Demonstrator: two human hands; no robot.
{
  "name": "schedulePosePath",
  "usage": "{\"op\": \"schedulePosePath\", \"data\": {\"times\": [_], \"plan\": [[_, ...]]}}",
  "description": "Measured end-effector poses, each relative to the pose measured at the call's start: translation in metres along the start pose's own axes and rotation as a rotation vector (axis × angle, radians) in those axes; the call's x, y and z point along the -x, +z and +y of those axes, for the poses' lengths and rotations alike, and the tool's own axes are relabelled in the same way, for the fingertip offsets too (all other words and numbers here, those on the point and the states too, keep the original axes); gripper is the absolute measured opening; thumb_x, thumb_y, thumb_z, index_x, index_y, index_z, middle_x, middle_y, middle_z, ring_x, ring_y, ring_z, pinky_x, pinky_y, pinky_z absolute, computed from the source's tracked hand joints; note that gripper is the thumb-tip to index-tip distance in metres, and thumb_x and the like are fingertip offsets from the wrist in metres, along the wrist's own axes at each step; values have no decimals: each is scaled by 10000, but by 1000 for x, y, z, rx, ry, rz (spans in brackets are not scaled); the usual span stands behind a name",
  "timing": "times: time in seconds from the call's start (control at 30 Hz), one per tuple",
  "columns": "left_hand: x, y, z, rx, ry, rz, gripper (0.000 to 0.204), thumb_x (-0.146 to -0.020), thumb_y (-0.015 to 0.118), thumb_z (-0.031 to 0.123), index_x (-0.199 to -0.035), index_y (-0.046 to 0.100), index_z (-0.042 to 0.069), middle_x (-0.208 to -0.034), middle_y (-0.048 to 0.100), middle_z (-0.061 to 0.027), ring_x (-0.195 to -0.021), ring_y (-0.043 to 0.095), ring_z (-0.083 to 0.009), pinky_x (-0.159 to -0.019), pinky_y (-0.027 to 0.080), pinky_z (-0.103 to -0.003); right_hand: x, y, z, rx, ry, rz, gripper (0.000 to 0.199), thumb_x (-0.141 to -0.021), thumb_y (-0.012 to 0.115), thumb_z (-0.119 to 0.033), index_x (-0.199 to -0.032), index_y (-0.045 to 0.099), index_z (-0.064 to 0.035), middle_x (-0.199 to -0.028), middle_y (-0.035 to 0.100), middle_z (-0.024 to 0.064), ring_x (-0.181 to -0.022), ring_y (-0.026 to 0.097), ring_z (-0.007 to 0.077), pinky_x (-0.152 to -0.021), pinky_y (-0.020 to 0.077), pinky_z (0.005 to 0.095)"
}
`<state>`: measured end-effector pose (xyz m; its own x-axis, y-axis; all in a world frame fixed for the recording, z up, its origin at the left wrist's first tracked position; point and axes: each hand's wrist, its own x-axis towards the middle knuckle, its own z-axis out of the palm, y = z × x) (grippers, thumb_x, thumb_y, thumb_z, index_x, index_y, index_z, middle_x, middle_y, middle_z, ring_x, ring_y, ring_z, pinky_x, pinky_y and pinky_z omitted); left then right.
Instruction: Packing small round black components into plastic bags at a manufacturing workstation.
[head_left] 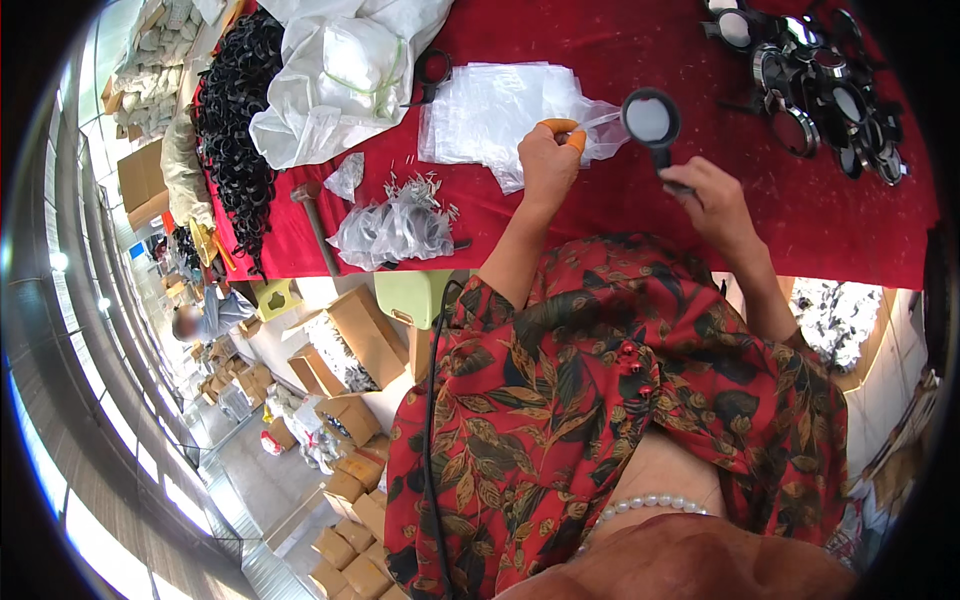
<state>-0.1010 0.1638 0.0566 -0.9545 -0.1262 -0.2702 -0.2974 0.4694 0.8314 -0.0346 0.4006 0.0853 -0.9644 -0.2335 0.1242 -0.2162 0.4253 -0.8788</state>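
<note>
My left hand (549,167), with orange covers on its fingertips, pinches the edge of a clear plastic bag (603,125). That bag stretches rightward from the hand and meets the rim of a round black magnifying glass (651,118). Closed around the magnifying glass's handle is my right hand (710,197), holding it above the red cloth. A stack of flat clear bags (480,115) lies just left of my left hand. Where the bag's mouth sits against the round rim, I cannot tell whether the rim is inside it.
A pile of similar magnifying glasses (835,100) lies at the far right of the red-covered table (600,30). To the left are a hammer (317,230), a bag of small metal pieces (395,230), a white sack (340,80) and heaped black parts (240,120). Cardboard boxes (370,335) stand below.
</note>
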Motion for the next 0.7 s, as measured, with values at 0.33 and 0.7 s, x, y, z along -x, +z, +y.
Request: {"op": "schedulePosePath", "data": {"times": [0.33, 0.7], "plan": [[16, -17, 11, -154, 214, -112, 274, -789, 635, 82, -1012, 650, -76, -709, 652, -153, -631, 627, -222, -618, 492, -326, 1, 3, -23, 216, -106, -320, 157, -764, 596, 3, -903, 652, -41, -819, 585, 127, -748, 612, 331, -650, 484, 430], [49, -51, -5, -317, 341, -261, 330, -784, 634, 104, -1084, 640, -33, -776, 655, -189, -711, 642, -344, -656, 500, -411, -2, 45, -71, 413, -237, -647, 91, -790, 555, -69, -815, 632, -27, -837, 596, 150, -826, 613, 343, -713, 488, 426]]}}
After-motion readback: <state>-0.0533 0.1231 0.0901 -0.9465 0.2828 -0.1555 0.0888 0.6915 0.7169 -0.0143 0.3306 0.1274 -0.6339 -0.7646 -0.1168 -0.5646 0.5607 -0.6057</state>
